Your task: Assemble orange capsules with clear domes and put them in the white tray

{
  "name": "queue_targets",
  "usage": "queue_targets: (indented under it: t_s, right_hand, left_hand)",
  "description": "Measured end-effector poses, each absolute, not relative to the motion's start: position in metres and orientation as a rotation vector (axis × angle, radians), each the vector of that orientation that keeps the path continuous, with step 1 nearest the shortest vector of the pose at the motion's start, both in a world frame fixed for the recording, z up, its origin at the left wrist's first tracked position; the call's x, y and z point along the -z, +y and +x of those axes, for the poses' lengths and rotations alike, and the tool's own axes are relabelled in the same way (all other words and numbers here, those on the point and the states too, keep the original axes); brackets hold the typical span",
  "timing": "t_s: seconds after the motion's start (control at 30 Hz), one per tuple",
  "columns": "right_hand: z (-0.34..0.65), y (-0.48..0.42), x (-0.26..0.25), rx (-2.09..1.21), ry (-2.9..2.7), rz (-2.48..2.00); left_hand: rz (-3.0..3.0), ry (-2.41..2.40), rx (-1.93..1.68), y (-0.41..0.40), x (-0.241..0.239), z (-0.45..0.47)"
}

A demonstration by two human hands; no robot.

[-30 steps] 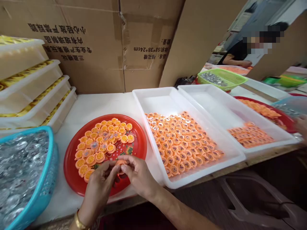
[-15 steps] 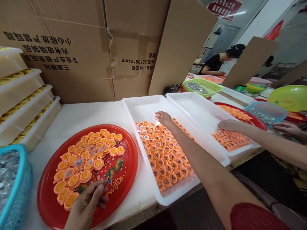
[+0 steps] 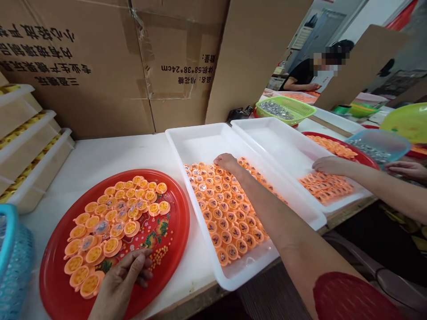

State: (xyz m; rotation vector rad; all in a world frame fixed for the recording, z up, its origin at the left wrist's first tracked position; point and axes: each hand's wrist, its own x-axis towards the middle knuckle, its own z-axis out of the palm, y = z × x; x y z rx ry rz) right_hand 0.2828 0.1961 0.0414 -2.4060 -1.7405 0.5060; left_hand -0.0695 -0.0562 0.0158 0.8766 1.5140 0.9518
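Observation:
My left hand rests on the near rim of a round red tray, fingers stretched flat and holding nothing, just beside several loose orange caps with yellow centres. My right hand reaches far across into a white rectangular tray. Its fingers are curled down onto the far row of packed orange caps; what they pinch is hidden.
Stacked white trays with yellow parts stand at the left, a blue basket at the near left, cardboard boxes behind. A second white tray lies to the right, where another person's hand works on orange caps. A green basket sits farther back.
A second ago both hands were together over the red tray. My right hand then reached into the white tray and has shifted slightly along its far row. The left hand stayed on the red tray.

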Motion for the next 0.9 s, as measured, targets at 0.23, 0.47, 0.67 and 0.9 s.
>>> queue_targets:
  t_s: [0.23,0.47,0.67,0.9]
  right_hand:
    - [0.253,0.169,-0.085,-0.371,-1.738,-2.303]
    - [0.147,0.036,-0.117,-0.651,-2.085,-1.369]
    - [0.071,-0.022,-0.046,-0.638,-1.884,-1.495]
    - [0.045,0.013,-0.027,-0.261,-1.983,-1.867]
  left_hand:
    - [0.888,1.477,-0.973,-0.054,-0.021,-0.079]
    - [0.977,1.485,-1.013,-0.053,-0.028,-0.091]
    - [1.133,1.564,-1.025,-0.062,-0.028,-0.107]
    - [1.133,1.61,-1.084,-0.071,-0.027,-0.12]
